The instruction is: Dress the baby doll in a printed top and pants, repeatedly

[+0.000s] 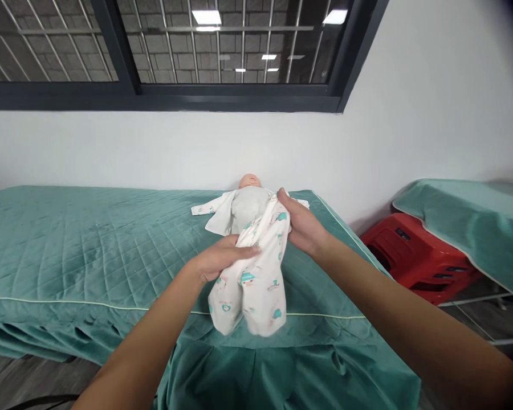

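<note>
Between my hands hangs a pair of white baby pants with green and teal printed figures, its two legs pointing down toward the bed's front edge. My left hand grips one side of the pants, thumb lying across the front. My right hand pinches the top at the other side. Behind the pants a baby doll lies on its back on the bed. A white baby jacket is spread open under it, sleeves out to both sides. The pants hide the doll's lower body.
A green quilted cover drapes the bed, which stands against a white wall under a dark-framed window. To the right, red plastic stools sit beside another green-covered surface.
</note>
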Demonstrator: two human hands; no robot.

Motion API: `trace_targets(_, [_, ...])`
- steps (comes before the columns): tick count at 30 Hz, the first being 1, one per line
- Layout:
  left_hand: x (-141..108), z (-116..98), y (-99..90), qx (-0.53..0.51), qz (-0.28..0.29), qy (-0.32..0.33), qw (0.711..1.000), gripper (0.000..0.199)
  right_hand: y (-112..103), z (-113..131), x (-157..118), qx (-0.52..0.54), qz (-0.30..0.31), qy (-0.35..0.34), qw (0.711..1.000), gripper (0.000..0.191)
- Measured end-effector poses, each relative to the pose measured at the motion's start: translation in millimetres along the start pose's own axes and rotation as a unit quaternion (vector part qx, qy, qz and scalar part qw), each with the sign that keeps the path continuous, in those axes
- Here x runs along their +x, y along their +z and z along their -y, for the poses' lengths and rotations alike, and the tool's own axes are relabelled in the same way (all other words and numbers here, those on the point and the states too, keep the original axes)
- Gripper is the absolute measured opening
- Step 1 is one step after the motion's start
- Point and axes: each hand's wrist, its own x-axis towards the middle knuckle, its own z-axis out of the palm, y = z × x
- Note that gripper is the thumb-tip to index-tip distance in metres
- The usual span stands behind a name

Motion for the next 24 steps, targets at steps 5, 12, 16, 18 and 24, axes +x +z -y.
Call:
trace_targets(5, [6.6,1.9,2.3,-0.042,-0.017,0.030,0.999,0.056,-15.0,-5.4,-10.4,-0.034,0.036,0.068,0.996,0.048])
trace_targets(12, [20.9,15.4,7.8,-0.138,-0.069,0.028,0.988,0.045,-19.9,-16.8,-34.6,-0.156,0.165,0.163,0.960,0.042])
trace_targets(16, [21.5,27.6,5.6,-0.108,-0.046,0.000,0.993,0.050,-21.6,-16.0,-32.0,-0.056,0.059,0.097,0.992,0.035])
trace_targets(18, [21.2,29.7,5.5,-0.048,-0.028,-0.019,0.998,0.054,-26.1,-17.3,-30.2,-0.012,0.015,0.074,0.997,0.033])
trace_targets(24, [36.9,28.2,8.3,0.002,-0.050,-0.046,0.998,0.052,-49.8,-39.1,-42.1,0.001,-0.029,0.114,0.993,0.036])
